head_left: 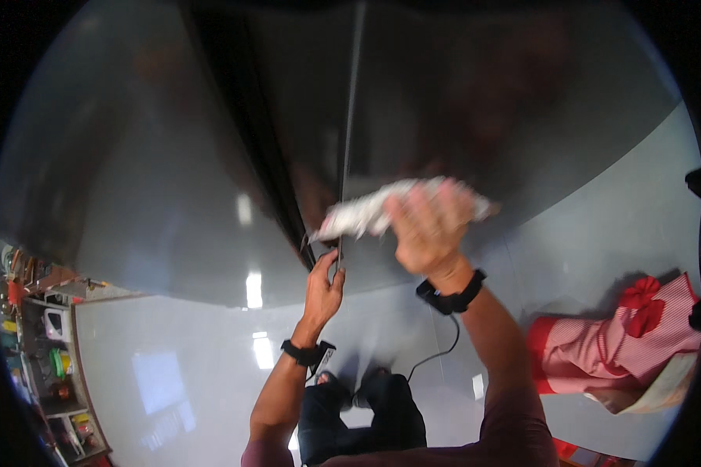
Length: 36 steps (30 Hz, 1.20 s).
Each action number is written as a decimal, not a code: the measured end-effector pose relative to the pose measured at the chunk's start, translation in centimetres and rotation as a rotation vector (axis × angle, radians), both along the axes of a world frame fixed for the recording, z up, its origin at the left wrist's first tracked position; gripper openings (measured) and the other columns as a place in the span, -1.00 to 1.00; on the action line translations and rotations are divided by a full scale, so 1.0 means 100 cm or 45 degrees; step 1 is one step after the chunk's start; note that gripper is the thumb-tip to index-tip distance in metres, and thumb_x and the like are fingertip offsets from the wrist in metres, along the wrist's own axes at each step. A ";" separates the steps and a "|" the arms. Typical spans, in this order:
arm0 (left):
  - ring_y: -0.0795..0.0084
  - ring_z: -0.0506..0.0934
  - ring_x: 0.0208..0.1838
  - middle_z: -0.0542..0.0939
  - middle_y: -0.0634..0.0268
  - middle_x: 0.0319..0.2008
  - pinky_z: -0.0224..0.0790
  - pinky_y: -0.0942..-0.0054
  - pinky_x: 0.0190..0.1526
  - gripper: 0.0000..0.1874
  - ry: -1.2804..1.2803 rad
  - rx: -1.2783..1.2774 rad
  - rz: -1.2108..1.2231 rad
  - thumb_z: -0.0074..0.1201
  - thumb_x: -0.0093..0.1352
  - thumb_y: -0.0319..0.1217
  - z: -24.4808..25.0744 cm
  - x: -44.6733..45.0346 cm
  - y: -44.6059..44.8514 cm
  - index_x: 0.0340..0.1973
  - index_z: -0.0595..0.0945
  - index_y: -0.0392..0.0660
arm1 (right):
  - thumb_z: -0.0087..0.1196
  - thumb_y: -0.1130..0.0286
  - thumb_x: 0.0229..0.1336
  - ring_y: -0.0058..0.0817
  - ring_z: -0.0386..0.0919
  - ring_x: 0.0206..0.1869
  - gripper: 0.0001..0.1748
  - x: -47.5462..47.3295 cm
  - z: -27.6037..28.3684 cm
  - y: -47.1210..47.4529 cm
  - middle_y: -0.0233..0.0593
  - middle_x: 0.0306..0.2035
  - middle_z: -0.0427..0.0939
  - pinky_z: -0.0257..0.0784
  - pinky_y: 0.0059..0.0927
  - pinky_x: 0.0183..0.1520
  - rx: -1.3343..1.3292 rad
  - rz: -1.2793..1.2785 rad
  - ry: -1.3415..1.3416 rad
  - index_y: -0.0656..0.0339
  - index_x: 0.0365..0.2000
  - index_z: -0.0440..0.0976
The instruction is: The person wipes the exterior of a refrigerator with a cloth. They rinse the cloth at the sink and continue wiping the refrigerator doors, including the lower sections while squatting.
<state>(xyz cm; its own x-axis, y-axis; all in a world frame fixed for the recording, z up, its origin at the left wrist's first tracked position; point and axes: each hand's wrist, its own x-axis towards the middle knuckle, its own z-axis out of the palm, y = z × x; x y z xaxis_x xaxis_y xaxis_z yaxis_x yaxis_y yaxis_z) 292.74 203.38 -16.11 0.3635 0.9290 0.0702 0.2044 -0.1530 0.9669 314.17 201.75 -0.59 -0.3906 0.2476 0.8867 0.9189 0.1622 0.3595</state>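
Observation:
My right hand (429, 230) is wrapped on a crumpled white cloth (362, 211), blurred as if in motion. The cloth lies over or just in front of a tall, glossy dark door (444, 117), and its left end crosses the door's thin pale edge (349, 105). Whether it touches the surface is not clear. Lower down, my left hand (325, 292) grips the bottom part of that edge between thumb and fingers. A black gap (251, 117) separates this edge from a second glossy dark panel (152, 192) on the left.
Pale, shiny floor tiles (210, 327) reflect light around my feet. On the right lies a red-and-white striped cloth bundle (596, 344). Open shelves (55, 356) with assorted items stand at left. A black cable (444, 353) hangs near my right wristband (453, 295).

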 end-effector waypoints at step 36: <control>0.09 0.58 0.18 0.57 0.09 0.09 0.48 0.20 0.20 -0.59 0.243 1.870 0.268 0.16 0.27 -0.61 -0.108 -0.032 0.018 0.06 0.63 -0.23 | 0.13 0.45 0.21 -0.01 0.42 0.41 -0.66 -0.052 -0.141 0.003 0.04 0.28 0.50 0.21 0.10 0.53 0.147 0.198 -0.472 0.24 0.00 0.60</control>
